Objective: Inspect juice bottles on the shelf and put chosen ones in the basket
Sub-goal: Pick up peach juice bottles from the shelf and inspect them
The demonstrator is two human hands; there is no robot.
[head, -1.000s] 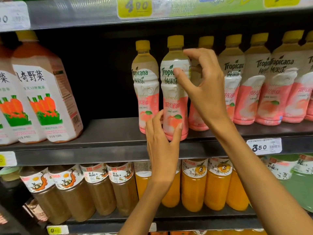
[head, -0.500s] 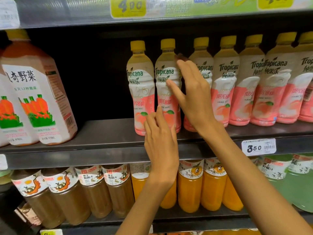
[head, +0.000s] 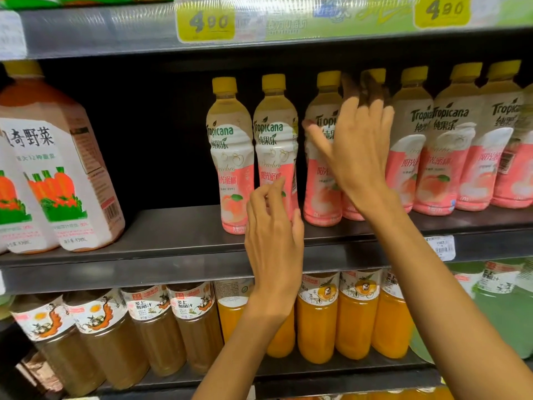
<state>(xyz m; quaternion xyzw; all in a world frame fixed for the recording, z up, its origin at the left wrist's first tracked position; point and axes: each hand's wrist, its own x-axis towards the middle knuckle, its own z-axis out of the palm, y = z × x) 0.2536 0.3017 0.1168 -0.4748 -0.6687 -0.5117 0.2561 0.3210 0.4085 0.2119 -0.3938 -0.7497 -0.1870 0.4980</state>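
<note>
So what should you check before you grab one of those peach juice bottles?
1. Left hand free to grip: ok, fingers loosely curled, holding nothing.
2. Right hand free: ok, open, blurred.
3. Second peach bottle upright at the shelf front: ok.
4. Its yellow cap on: ok.
5. Room to lift it past the first peach bottle: cannot tell, they stand close.
6. Basket nearby: cannot tell, not in view.
</note>
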